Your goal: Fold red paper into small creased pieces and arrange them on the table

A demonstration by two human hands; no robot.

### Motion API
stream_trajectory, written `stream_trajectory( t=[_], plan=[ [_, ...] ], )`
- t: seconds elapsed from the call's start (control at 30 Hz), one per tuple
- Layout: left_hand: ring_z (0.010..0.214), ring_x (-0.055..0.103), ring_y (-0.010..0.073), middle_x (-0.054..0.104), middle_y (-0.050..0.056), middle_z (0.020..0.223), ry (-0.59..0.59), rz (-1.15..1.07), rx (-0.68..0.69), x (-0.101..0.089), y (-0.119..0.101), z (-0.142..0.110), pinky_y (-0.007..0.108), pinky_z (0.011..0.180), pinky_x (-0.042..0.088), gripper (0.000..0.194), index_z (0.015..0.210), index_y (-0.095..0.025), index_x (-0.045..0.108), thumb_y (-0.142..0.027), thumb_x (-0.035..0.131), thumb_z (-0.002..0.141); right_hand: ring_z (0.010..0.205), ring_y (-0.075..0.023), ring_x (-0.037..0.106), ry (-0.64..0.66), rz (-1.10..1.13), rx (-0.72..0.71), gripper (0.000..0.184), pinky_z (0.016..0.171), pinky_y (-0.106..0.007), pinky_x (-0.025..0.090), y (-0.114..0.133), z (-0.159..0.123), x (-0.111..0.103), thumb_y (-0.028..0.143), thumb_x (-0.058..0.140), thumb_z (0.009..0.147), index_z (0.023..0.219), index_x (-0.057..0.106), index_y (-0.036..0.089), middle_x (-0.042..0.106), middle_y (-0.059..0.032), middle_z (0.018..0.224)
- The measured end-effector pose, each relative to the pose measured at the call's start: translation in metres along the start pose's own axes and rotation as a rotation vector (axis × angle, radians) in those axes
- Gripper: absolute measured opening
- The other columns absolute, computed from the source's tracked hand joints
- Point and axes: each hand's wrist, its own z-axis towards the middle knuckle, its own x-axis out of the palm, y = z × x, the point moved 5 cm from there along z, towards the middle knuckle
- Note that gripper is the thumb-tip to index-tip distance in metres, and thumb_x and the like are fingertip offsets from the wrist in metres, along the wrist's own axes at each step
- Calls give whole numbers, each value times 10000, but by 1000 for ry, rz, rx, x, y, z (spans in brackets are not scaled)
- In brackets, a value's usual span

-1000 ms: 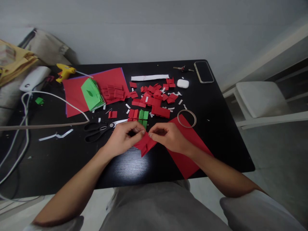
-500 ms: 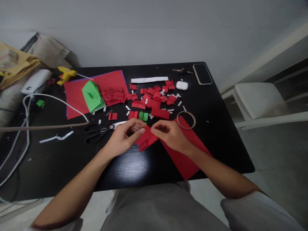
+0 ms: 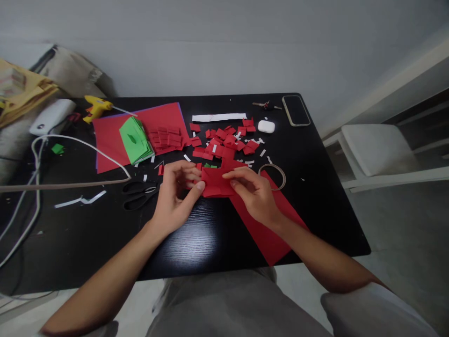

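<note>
While between both hands (image 3: pixel 177 199) (image 3: pixel 254 196), red paper (image 3: pixel 214 181).

Left hand (image 3: pixel 178 194) and right hand (image 3: pixel 254 194), fingers bent, thumbs facing, at centre; bare forearms slant from the lower corners.

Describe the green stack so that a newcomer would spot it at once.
On the black table, find the large red sheet at the left, by the yellow glue gun. The green stack lies mostly on it, beside small red pieces, and is the only green thing there.
</note>
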Motion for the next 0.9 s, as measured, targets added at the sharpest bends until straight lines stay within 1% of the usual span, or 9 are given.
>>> stream_trajectory(
  t=[0.07, 0.17, 0.23, 0.3, 0.37, 0.47, 0.63, 0.8, 0.9],
  plan=[
    [941, 691, 153, 685, 32, 1049, -8, -8, 25, 2, -3, -2, 273, 796, 563, 311, 1221, -257, 533, -241, 707, 963, 1046, -201, 689, 7, -12, -12, 199, 902, -363, 570, 2, -1, 1, 186, 630, 964, 1021, 798, 277, 737, -40, 1082],
    [759, 639, 114, 681, 8, 928, -3, 48, 16, 1, -6, -2, 236, 686, 523, 133, 1049, -224, 615, -213, 703, 950, 1019, -202, 683, 14, -25, -14, 188, 895, -368, 570, 2, -2, 2, 197, 642, 955, 1007, 803, 279, 720, -42, 1056],
    [729, 618, 111, 686, 11, 901, 20, 101, 5, 0, -8, -1, 237, 663, 506, 35, 943, -205, 664, -183, 691, 939, 1003, -200, 678, 8, -28, -12, 168, 886, -362, 570, 1, -2, 1, 194, 658, 937, 958, 802, 276, 712, -39, 1040],
    [771, 636, 129, 708, 28, 924, 46, 150, -1, -1, -9, 1, 249, 671, 504, 69, 904, -199, 714, -164, 665, 937, 1010, -199, 678, 3, -25, -11, 166, 898, -358, 567, 0, -2, 0, 167, 664, 913, 893, 795, 267, 714, -35, 1035],
    [817, 655, 148, 726, 44, 961, 63, 187, -3, -2, -11, 2, 263, 688, 508, 141, 935, -202, 756, -149, 625, 946, 1018, -202, 684, 5, -27, -4, 181, 915, -360, 567, 0, -1, -1, 150, 654, 904, 865, 792, 261, 733, -32, 1032],
    [858, 668, 164, 729, 59, 1018, 95, 180, 17, -3, -12, 2, 276, 704, 521, 220, 1016, -205, 765, -124, 572, 947, 1045, -207, 699, 12, -31, 19, 214, 955, -374, 570, 2, 1, -3, 166, 619, 928, 918, 809, 266, 771, -28, 1041],
    [809, 651, 152, 704, 58, 1016, 155, 174, 62, 2, -15, 1, 279, 723, 547, 175, 1081, -204, 738, -174, 680, 919, 1152, -206, 708, 46, 68, 87, 279, 1063, -399, 565, 0, 0, -4, 148, 609, 902, 1035, 814, 283, 775, -22, 1184],
    [727, 642, 126, 723, 24, 907, 46, 191, 55, 1, -13, 1, 252, 674, 545, 76, 963, -209, 742, -265, 767, 919, 1138, -222, 715, 20, 161, 90, 230, 982, -372, 627, -6, -4, 3, 265, 863, 789, 1015, 820, 281, 743, -43, 1203],
    [671, 633, 117, 718, 0, 812, -33, 212, 21, 0, -9, -2, 244, 638, 539, 101, 939, -209, 736, -296, 783, 918, 1088, -224, 730, -42, 104, 77, 164, 925, -368, 647, -8, -6, 4, 333, 895, 792, 927, 822, 273, 753, -48, 1135]
  ],
)
